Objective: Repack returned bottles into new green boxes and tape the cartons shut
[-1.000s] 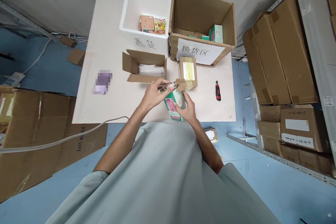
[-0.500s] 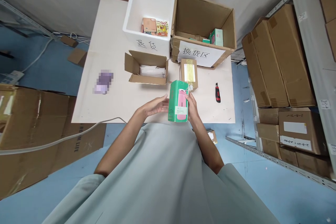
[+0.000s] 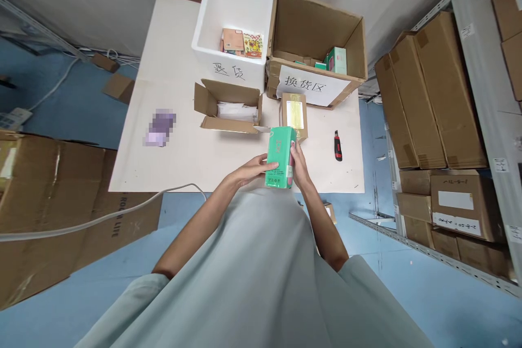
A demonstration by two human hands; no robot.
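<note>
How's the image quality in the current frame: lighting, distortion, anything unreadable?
Head view: soft, fairly even light, with only faint shadows on the table; head view: wide-angle stretch, the shelf post leaning strongly; head view: pale shine on the left carton's tape; head view: a purple patch is pixelated, unidentifiable; head view: the green box's small print is illegible.

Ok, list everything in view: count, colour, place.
table: 1, whitish, centre
green box: 1, green-pink, table's front edge
open carton: 1, brown, mid-table; white contents inside
taped carton: 1, brown, right of it
foam box: 1, white, back; several multicoloured booklets inside
large carton: 1, brown, back; several green boxes inside
knife: 1, red-black, right
blurred item: 1, purple, left
cable: 1, white, lower left
shelf cartons: several, brown, right
side cartons: several, brown, left
shirt: 1, grey-blue, bottom
left hand: 1, bare, holding green box
right hand: same
</note>
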